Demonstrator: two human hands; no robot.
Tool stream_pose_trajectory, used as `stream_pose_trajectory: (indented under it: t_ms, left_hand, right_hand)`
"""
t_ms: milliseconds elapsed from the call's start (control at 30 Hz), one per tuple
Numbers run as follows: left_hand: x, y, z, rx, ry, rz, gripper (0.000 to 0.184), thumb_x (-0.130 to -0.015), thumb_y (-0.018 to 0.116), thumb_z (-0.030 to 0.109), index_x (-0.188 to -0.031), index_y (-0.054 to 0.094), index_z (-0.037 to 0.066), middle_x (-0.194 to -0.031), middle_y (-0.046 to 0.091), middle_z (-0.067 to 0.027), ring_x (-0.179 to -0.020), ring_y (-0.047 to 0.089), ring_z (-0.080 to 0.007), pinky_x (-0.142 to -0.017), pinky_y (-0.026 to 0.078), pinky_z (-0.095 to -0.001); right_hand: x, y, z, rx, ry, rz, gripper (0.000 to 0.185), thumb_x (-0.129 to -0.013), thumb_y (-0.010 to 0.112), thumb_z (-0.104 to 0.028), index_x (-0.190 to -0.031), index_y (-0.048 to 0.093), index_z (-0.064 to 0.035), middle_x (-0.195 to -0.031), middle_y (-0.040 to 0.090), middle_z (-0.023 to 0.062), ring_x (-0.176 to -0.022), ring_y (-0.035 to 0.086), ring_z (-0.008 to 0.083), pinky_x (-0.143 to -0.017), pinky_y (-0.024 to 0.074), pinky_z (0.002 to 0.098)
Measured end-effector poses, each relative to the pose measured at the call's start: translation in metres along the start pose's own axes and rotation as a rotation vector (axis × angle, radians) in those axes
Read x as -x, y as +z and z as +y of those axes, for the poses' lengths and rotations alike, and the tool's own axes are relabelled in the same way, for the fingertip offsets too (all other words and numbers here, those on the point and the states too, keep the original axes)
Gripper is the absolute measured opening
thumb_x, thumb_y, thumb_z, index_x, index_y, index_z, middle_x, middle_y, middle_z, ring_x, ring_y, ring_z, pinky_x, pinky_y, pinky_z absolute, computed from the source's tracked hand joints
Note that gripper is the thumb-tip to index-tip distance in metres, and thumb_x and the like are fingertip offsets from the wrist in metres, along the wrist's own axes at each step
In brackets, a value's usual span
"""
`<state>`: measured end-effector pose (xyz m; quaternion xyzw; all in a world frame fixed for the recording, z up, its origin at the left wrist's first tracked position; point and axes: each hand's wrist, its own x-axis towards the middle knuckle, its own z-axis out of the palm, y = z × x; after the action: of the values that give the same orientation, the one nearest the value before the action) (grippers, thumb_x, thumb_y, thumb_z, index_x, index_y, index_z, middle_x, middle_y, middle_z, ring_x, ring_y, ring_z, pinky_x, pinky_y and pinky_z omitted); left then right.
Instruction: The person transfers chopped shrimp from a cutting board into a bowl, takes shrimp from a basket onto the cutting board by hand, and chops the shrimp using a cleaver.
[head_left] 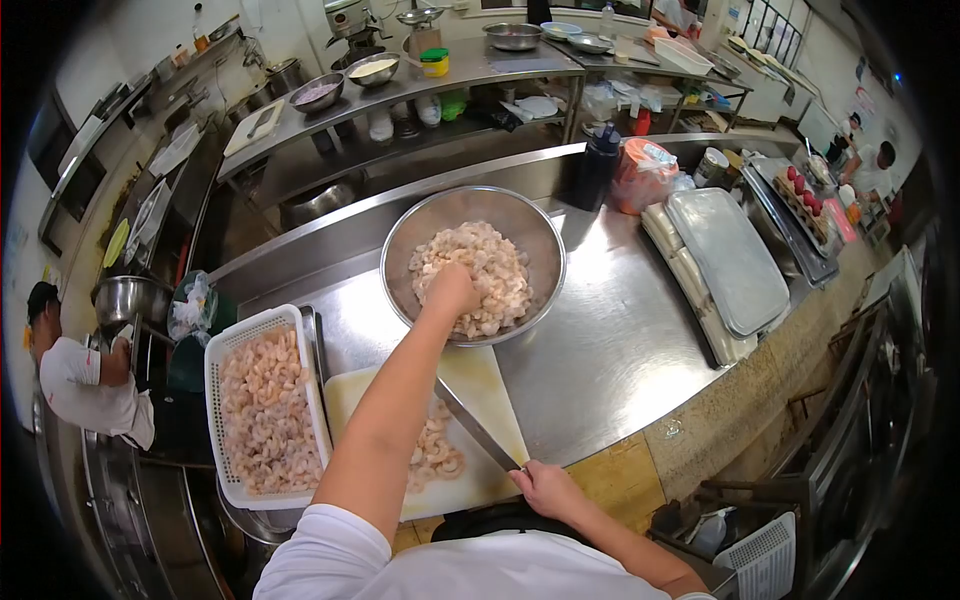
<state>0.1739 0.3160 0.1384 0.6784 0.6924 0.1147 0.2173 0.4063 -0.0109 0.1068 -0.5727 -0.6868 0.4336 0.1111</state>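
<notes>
Shrimp [500, 270] in steel bowl [551, 240] are touched by left hand [452, 290]; its fingers are hidden, state cannot be told. Knife [480, 425] is gripped by fingers of right hand [550, 490], blade slanting forward-left over cutting board [493, 395]; board shrimp [435, 450] lie left of blade, right hand nearer.

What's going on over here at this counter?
A person is working with shrimp. Their left hand reaches down into the pile in a metal bowl; its fingertips are hidden. The right hand holds a knife, its blade slanting over a white cutting board where a smaller heap of shrimp lies. A well-filled white basket of shrimp stands left of the board.
</notes>
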Motion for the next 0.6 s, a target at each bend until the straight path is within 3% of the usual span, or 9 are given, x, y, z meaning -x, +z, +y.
stream_pose_trajectory:
  t_ms: [233,333,433,533,600]
  left_hand:
    - [-0.029,0.016,-0.025,-0.060,0.147,-0.065,0.033,-0.080,0.076,0.012,-0.113,0.080,0.007,-0.111,0.077,-0.0208,-0.109,0.073,-0.0396,-0.098,0.057,-0.0467]
    - [-0.022,-0.006,-0.003,0.045,0.034,0.135,0.040,-0.080,0.072,0.006,-0.120,0.079,0.010,-0.120,0.075,-0.0205,-0.115,0.071,-0.0391,-0.101,0.056,-0.0473]
    - [-0.044,0.014,-0.011,-0.029,0.334,0.302,0.043,-0.080,0.071,0.005,-0.122,0.078,0.012,-0.128,0.072,-0.0200,-0.119,0.069,-0.0387,-0.102,0.055,-0.0477]
    - [-0.050,0.032,-0.009,0.007,0.317,0.182,0.044,-0.083,0.066,0.001,-0.124,0.077,0.011,-0.114,0.073,-0.0245,-0.116,0.069,-0.0402,-0.101,0.055,-0.0481]
    - [-0.056,0.039,-0.009,-0.043,0.272,0.156,0.038,-0.085,0.067,0.002,-0.120,0.079,0.010,-0.114,0.074,-0.0248,-0.114,0.070,-0.0409,-0.100,0.055,-0.0476]
  right_hand:
    - [-0.004,-0.004,0.004,0.006,0.026,-0.046,0.049,-0.108,0.058,-0.040,-0.093,0.066,0.0053,-0.087,0.070,0.0333,-0.085,0.068,0.0546,-0.077,0.0537,0.0605]
    - [-0.006,-0.004,0.009,-0.009,0.023,-0.049,0.049,-0.108,0.058,-0.040,-0.094,0.067,0.0053,-0.087,0.070,0.0336,-0.085,0.068,0.0549,-0.077,0.0538,0.0606]
    - [-0.008,-0.006,0.009,-0.005,0.031,-0.065,0.048,-0.108,0.058,-0.040,-0.094,0.067,0.0051,-0.087,0.070,0.0335,-0.085,0.068,0.0549,-0.078,0.0538,0.0609]
    - [-0.006,-0.010,0.005,-0.027,0.037,-0.067,0.047,-0.108,0.059,-0.040,-0.094,0.067,0.0048,-0.087,0.070,0.0337,-0.085,0.068,0.0551,-0.077,0.0536,0.0612]
    - [-0.006,-0.011,0.005,-0.021,0.031,-0.077,0.047,-0.108,0.059,-0.039,-0.094,0.067,0.0050,-0.087,0.070,0.0337,-0.085,0.068,0.0551,-0.077,0.0536,0.0613]
